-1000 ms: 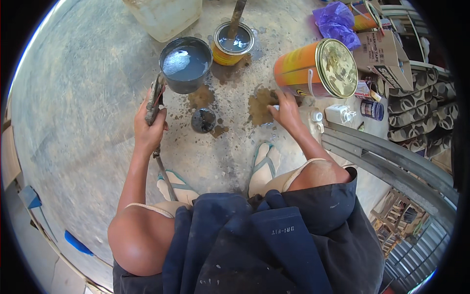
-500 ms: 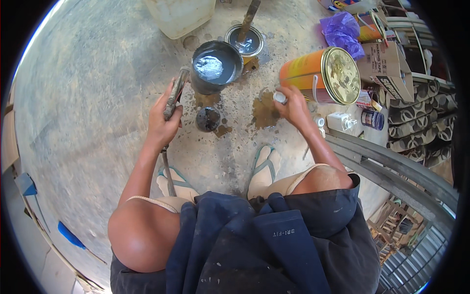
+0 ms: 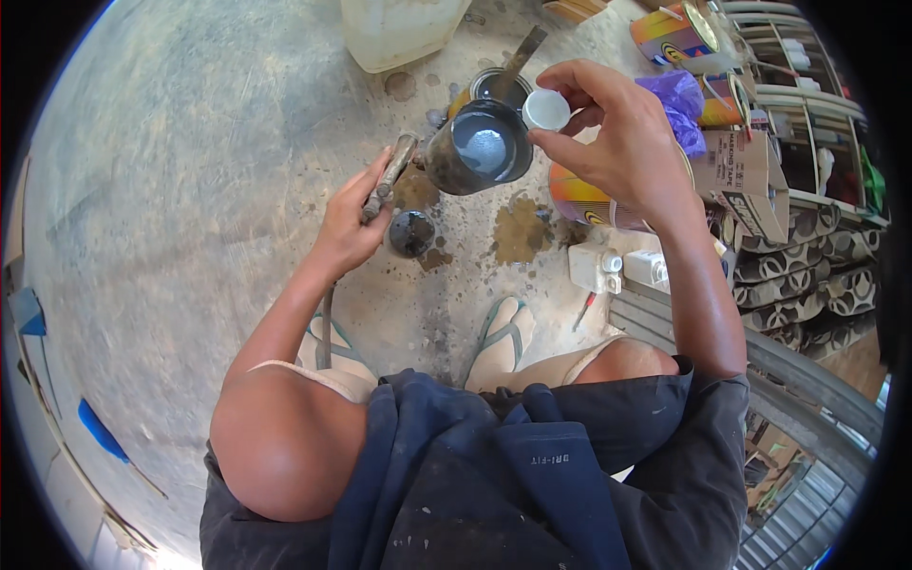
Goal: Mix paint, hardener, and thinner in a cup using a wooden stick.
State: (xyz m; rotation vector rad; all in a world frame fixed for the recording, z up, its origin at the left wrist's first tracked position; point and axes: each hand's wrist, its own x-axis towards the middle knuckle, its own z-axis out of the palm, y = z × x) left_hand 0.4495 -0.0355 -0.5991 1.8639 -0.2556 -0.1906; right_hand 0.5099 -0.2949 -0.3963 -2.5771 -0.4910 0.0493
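My left hand [image 3: 353,214] is wrapped round a metal spray gun [image 3: 391,176] with a hose running down from it. The gun's dark cup [image 3: 437,163] holds grey paint [image 3: 484,144] and tilts toward the right. In my right hand [image 3: 608,128] a small round white cap [image 3: 546,111] is pinched between thumb and fingers, beside the cup's upper right rim. I cannot make out whether anything is inside the cap. Behind the cup stands an open paint can [image 3: 465,98] with a stick [image 3: 522,59] leaning in it. A small dark round lid or dish [image 3: 411,234] lies below the cup.
A large orange and yellow can [image 3: 579,199] stands partly behind my right hand. White plastic bottles [image 3: 595,269], a purple bag [image 3: 670,100] and a cardboard box [image 3: 750,180] are at the right. A translucent jug [image 3: 399,33] stands at the back. Brown wet stains [image 3: 521,233] mark the floor.
My right hand has risen from beside the large can to the cup, carrying the white cap. My left hand has shifted right with the spray gun, and the cup now tilts more to the right.
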